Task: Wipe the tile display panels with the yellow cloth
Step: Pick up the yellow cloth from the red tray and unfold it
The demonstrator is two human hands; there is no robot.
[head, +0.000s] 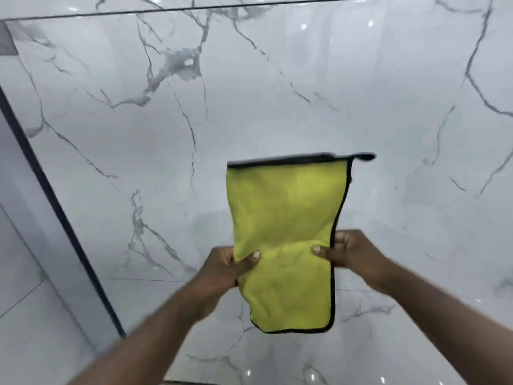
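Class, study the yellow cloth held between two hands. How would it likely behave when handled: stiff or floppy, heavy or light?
Probably floppy: the yellow cloth creases and narrows where the left hand and right hand pinch it. Likely light, since two pinches hold it up. Released, it would probably crumple, not roll.

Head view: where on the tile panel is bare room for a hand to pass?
Free: white grey-veined tile panel between the dark vertical strip and the yellow black-edged cloth, above it to the dark seam, and rightward. Crowded: lower centre, left hand and right hand gripping the cloth.
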